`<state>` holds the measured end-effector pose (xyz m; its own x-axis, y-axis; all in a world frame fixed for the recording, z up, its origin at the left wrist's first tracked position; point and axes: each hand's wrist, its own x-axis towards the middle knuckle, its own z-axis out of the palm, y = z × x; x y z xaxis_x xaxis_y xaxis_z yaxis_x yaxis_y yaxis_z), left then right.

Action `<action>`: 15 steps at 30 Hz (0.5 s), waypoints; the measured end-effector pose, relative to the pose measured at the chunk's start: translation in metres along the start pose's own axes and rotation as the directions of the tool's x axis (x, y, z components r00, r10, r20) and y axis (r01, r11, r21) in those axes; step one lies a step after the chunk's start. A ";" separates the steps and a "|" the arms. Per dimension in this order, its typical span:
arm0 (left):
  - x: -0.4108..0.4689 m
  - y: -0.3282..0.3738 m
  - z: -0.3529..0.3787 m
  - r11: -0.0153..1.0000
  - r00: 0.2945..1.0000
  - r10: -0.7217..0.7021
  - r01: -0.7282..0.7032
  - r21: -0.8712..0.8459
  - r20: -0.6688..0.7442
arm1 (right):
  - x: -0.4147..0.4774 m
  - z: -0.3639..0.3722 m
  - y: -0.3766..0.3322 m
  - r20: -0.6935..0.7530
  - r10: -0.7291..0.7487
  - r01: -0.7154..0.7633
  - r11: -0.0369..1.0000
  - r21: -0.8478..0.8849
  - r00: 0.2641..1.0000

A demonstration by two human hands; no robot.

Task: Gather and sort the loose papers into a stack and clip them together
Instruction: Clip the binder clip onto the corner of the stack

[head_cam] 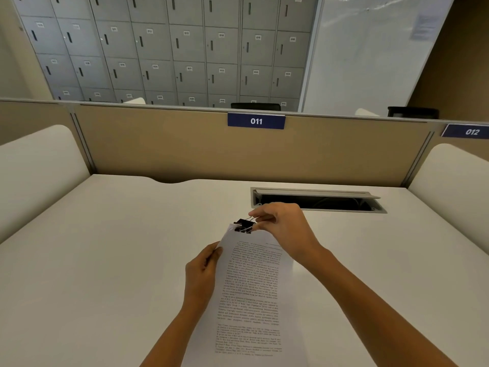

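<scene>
The white bench (105, 260) carries no loose sheets in view. The paper stack (251, 292) is held above it, long axis running away from the person, far end tilted slightly left. The left hand (202, 271) pinches the stack's left edge about midway. The right hand (280, 223), nearer the far end, squeezes the wire levers of a black binder clip (244, 225) at the top left corner. Judgement: clip being seated; task nearly complete.
</scene>
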<state>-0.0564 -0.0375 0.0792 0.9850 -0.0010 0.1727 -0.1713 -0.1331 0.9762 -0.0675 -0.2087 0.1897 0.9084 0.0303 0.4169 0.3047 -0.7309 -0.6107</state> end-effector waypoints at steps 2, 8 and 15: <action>0.000 -0.001 0.000 1.000 1.000 0.022 -0.022 0.018 0.004 | 0.002 -0.003 0.000 0.056 0.028 -0.029 0.999 0.015 0.998; 0.000 0.001 0.002 0.996 0.996 0.079 -0.080 0.039 0.029 | 0.008 -0.011 -0.002 0.175 0.052 -0.067 0.995 0.078 0.983; 0.001 0.000 0.001 0.996 0.995 0.090 -0.091 0.024 0.037 | 0.013 -0.013 -0.006 0.227 0.059 -0.063 0.998 0.012 0.972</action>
<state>-0.0558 -0.0380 0.0792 0.9658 -0.0498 0.2546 -0.2593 -0.1561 0.9531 -0.0610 -0.2126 0.2078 0.9660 0.1409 0.2168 0.2500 -0.7231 -0.6439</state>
